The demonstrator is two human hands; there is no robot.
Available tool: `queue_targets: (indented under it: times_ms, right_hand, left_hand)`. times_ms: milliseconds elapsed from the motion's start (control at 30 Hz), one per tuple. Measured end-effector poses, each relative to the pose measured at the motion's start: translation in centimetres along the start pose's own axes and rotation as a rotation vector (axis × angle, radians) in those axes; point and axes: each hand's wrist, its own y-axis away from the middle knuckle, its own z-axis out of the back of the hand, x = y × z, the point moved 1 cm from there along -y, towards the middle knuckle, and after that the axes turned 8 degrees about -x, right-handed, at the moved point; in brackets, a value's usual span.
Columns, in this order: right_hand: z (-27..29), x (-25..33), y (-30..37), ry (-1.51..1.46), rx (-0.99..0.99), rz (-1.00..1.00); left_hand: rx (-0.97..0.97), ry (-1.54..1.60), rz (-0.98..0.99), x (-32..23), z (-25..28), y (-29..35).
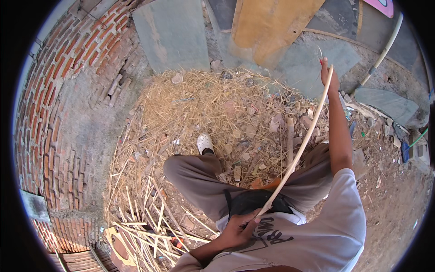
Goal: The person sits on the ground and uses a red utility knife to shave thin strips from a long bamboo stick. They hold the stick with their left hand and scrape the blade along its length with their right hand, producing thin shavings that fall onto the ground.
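Observation:
A long, pale, slightly bent wooden stick [302,152] runs slantwise across my lap, its far end up at the right. My left hand [240,229] is closed round its near end, close to my belly. At the end of my outstretched arm, my right hand [331,80] is closed beside the stick's far tip. A thin pale sliver [320,51] and a bit of red stick out past its fingers. What that hand grips is too small to make out. A black cloth [247,204] lies in my lap under the stick.
Straw and shavings [195,104] cover the rubble ground ahead of me. Many split sticks [156,231] lie piled at lower left. A brick wall [59,118] rises on the left. Boards [172,36] lean at the back, and a pale pole [385,50] stands at the right.

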Motion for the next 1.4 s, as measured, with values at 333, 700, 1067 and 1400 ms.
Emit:
queue_targets:
  times_ms: [333, 700, 1067, 1400]
  right_hand:
    - [3.2, 7.9, 13.2, 0.057, 0.394, 0.305]
    - [4.6, 10.2, 24.6, 0.065, 0.523, 0.943]
    - [5.8, 10.2, 26.2, -0.204, 0.404, 1.048]
    - [3.2, 9.7, 24.0, -0.166, 0.166, 1.150]
  left_hand:
    - [-0.332, 0.235, 0.144, -0.4, 4.3, -6.1]
    - [-0.249, 0.363, 0.097, -0.4, 5.4, -9.5]
    - [-0.225, 0.283, 0.105, -1.5, 3.1, -11.5]
    - [-0.325, 0.049, -0.032, -1.6, 2.2, -11.4]
